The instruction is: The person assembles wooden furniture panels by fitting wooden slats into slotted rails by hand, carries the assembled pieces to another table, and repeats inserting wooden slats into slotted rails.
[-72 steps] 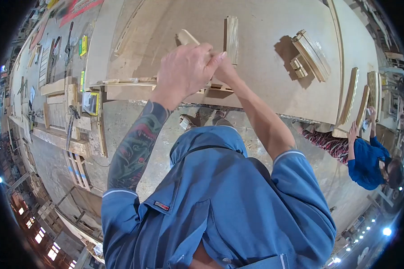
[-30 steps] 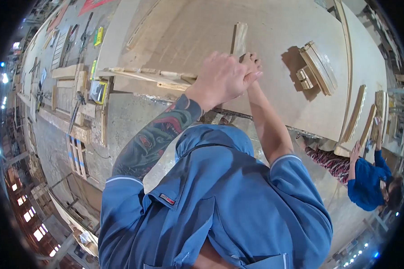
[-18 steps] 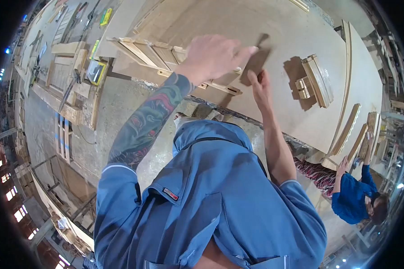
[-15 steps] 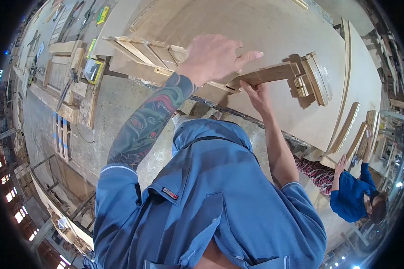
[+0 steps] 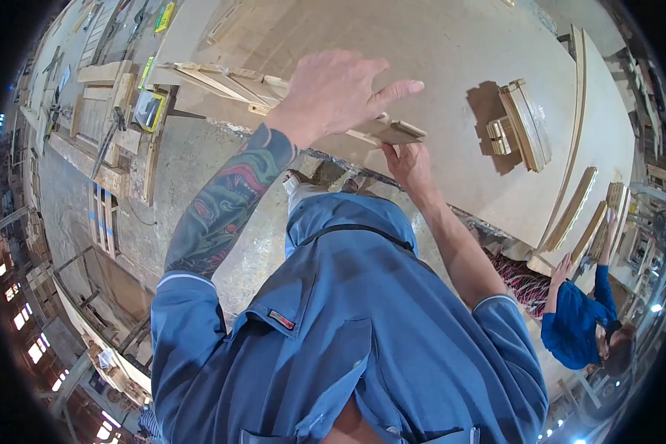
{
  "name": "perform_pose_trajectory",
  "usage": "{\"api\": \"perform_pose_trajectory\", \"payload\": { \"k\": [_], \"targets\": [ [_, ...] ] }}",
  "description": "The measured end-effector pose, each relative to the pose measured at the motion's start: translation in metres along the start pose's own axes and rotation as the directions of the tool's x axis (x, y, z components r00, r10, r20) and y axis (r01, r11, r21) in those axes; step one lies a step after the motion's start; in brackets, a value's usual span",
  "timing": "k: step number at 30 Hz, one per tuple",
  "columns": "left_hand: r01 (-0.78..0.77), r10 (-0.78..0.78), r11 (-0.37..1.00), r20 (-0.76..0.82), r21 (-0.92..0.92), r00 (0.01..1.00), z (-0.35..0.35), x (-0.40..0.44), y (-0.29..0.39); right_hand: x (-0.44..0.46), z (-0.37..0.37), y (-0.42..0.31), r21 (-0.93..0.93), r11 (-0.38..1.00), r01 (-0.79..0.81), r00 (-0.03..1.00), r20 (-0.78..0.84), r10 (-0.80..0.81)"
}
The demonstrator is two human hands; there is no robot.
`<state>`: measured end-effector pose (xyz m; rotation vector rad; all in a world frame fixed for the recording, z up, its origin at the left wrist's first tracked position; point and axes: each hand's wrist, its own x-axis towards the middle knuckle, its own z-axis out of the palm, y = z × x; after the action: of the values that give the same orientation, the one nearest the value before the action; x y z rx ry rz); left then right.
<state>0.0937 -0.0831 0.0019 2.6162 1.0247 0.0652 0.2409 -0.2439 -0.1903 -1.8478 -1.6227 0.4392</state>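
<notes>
My left hand (image 5: 340, 92) is over the near end of a pale wooden frame (image 5: 233, 83), its thumb stretched out to the right. Its other fingers show only in part, and no object is visible in it. Close by on the right, my right hand (image 5: 409, 169) grips the lower edge of a short wooden board (image 5: 401, 133), thumb on the near side. The board's left end reaches the frame beneath my left hand; whether they are joined is hidden.
A stack of short wooden pieces (image 5: 525, 126) rests on the large worktable (image 5: 444, 44). Long strips (image 5: 570, 207) lie along its right side. A co-worker in blue (image 5: 581, 325) works at the lower right. Clamps and a yellow-edged box (image 5: 149, 111) sit on the left bench.
My right hand has moved left with the board, away from the stack and closer to the frame. The board now looks shorter, seen more end-on. My left hand has shifted slightly left.
</notes>
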Motion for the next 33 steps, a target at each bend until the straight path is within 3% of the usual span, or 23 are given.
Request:
{"api": "perform_pose_trajectory", "payload": {
  "k": [1,2,3,4,5,6,7,8,9,10,11,13,16,18,21,23,25,26,28,32,33],
  "targets": [
    [0.006,-0.006,1.000,-0.011,0.008,1.000,-0.005,0.000,-0.003,0.001,0.000,-0.003,0.027,0.999,0.032,0.998,-0.053,-0.031],
    [-0.114,0.067,0.984,-0.308,-0.134,0.949,-0.013,-0.001,-0.008,0.002,0.006,0.006,0.033,0.998,0.049,0.997,-0.056,-0.047],
    [-0.267,0.090,0.937,-0.583,-0.224,0.807,-0.020,-0.004,-0.017,0.001,0.016,0.022,-0.018,1.000,0.017,0.999,-0.035,-0.018],
    [-0.284,-0.031,0.884,-0.651,-0.372,0.758,-0.028,-0.017,-0.040,-0.001,0.024,0.029,-0.065,0.998,-0.020,1.000,-0.014,0.020],
    [-0.313,-0.161,0.806,-0.694,-0.503,0.702,-0.037,-0.032,-0.064,0.007,0.009,0.007,0.004,0.992,-0.127,0.992,0.028,0.127],
    [-0.165,-0.397,0.809,-0.731,-0.565,0.555,-0.045,-0.046,-0.068,0.005,0.008,0.005,0.018,0.993,-0.113,0.993,0.033,0.112],
    [-0.036,-0.588,0.770,-0.730,-0.637,0.349,-0.054,-0.064,-0.070,0.005,0.005,0.008,-0.048,0.992,-0.114,0.983,0.142,0.120],
    [-0.061,-0.744,0.604,-0.591,-0.794,0.312,-0.046,-0.087,-0.093,0.007,0.003,0.008,-0.113,0.988,-0.107,0.961,0.244,0.133],
    [-0.096,-0.866,0.405,-0.416,-0.909,0.279,-0.029,-0.110,-0.114,0.008,-0.002,0.002,-0.102,0.990,-0.095,0.962,0.247,0.117],
    [-0.202,-0.916,0.096,-0.165,-0.975,0.365,-0.022,-0.126,-0.113,0.015,-0.011,-0.008,-0.066,0.998,0.000,0.989,0.147,0.010],
    [-0.267,-0.875,-0.235,0.085,-0.935,0.476,-0.016,-0.141,-0.106,0.022,-0.015,-0.014,-0.042,0.995,0.090,0.995,0.047,-0.088],
    [-0.173,-0.739,-0.515,0.333,-0.839,0.585,-0.004,-0.151,-0.084,0.055,-0.008,-0.013,-0.068,0.986,0.153,0.988,0.031,-0.151],
    [-0.182,-0.781,-0.515,0.372,-0.837,0.502,0.037,-0.153,-0.094,0.115,0.002,-0.012,-0.089,0.968,0.234,0.970,0.084,-0.227],
    [-0.153,-0.737,-0.598,0.465,-0.787,0.491,0.082,-0.158,-0.126,0.155,0.016,-0.001,-0.027,0.980,0.198,0.871,0.464,-0.164],
    [-0.285,-0.733,-0.648,0.478,-0.706,0.484,0.114,-0.158,-0.165,0.239,0.034,-0.026,-0.062,0.984,0.168,0.879,0.461,-0.121],
    [-0.307,-0.722,-0.660,0.467,-0.685,0.511,0.116,-0.151,-0.187,0.302,0.059,-0.056,-0.146,0.955,0.257,0.909,0.372,-0.188],
    [-0.252,-0.699,-0.652,0.438,-0.715,0.565,0.109,-0.152,-0.213,0.368,0.098,-0.089,-0.241,0.932,0.271,0.909,0.383,-0.166],
    [-0.271,-0.696,-0.672,0.464,-0.689,0.547,0.117,-0.152,-0.229,0.405,0.121,-0.092,-0.247,0.927,0.281,0.909,0.377,-0.175],
    [-0.328,-0.748,-0.629,0.436,-0.704,0.500,0.137,-0.150,-0.259,0.468,0.175,-0.078,-0.618,0.656,0.432,0.892,0.186,-0.412],
    [-0.314,-0.704,-0.700,0.546,-0.641,0.454,0.105,-0.144,-0.301,0.537,0.202,-0.061,-0.675,0.579,0.458,0.889,0.342,-0.305],
    [-0.335,-0.740,-0.662,0.512,-0.670,0.437,0.107,-0.143,-0.309,0.546,0.185,-0.076,-0.570,0.668,0.479,0.862,0.448,-0.235]
  ]
}}
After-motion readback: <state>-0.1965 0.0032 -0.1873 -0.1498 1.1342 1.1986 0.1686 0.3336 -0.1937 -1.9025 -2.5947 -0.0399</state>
